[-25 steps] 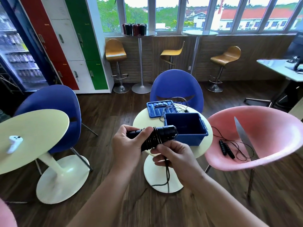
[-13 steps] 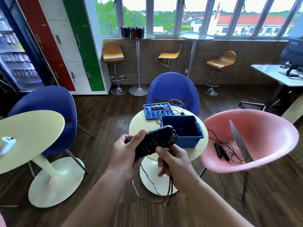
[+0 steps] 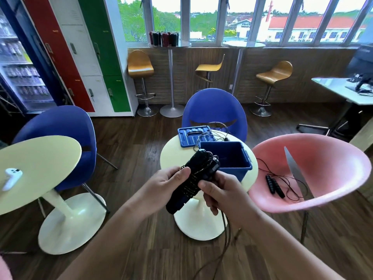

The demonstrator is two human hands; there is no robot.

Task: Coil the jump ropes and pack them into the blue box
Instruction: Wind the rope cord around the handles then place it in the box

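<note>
Head view: the left hand (image 3: pixel 167 184) is curled tight round the jump rope (image 3: pixel 193 180) and the right hand (image 3: pixel 224 195) pinches its cord, just in front of the blue box (image 3: pixel 226 158) on the counter (image 3: pixel 171 150). It is best to pull each loop snug so none slips. I count three ropes: this one, a second rope (image 3: pixel 275 185) on the pink chair (image 3: pixel 333 168), a third rope (image 3: pixel 219 132) by the lid (image 3: pixel 191 136) — and one box.

Wood floor (image 3: pixel 141 150), coloured lockers (image 3: pixel 84 57) — bar stools (image 3: pixel 140 65) under windows (image 3: pixel 238 17).
</note>
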